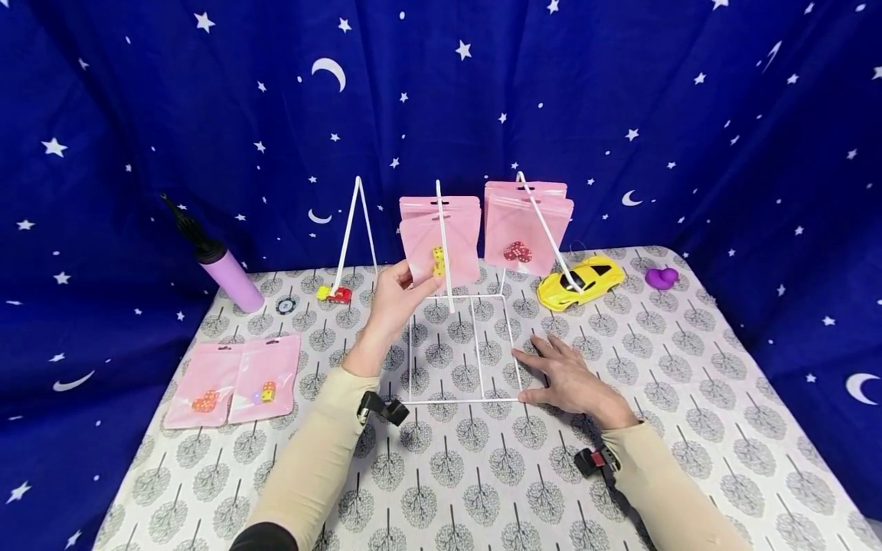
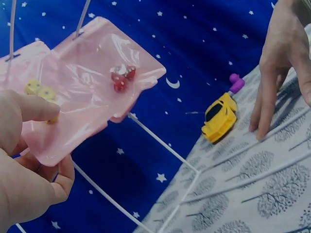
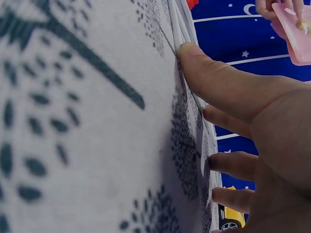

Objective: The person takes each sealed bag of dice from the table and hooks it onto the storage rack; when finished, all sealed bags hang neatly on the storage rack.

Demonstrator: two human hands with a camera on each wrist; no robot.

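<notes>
Left hand point(image 1: 398, 295) pinches a pink pouch with yellow dice point(image 1: 441, 249) between thumb and fingers, holding it where it hangs on the middle prong of the white wire rack point(image 1: 463, 346), probably so the hanging hole stays lined up with the prong. Largest of all is the desk point(image 1: 689, 398), covered in a grey tree-print cloth against a blue starry backdrop. At mid-desk stands the rack, its flat base frame pressed down by the right hand point(image 1: 566, 376), which lies open with fingers spread on the near right corner, apparently to keep the light frame from tipping. On the right prong hang more pink pouches with red dice point(image 1: 525, 226). A lilac pump point(image 1: 222, 264) lies far left, a yellow toy car point(image 1: 580, 283) far right beside the rack. Two pink pouches point(image 1: 234, 380) lie flat at near left. Smaller still, a purple toy point(image 1: 661, 277) sits beyond the car.
</notes>
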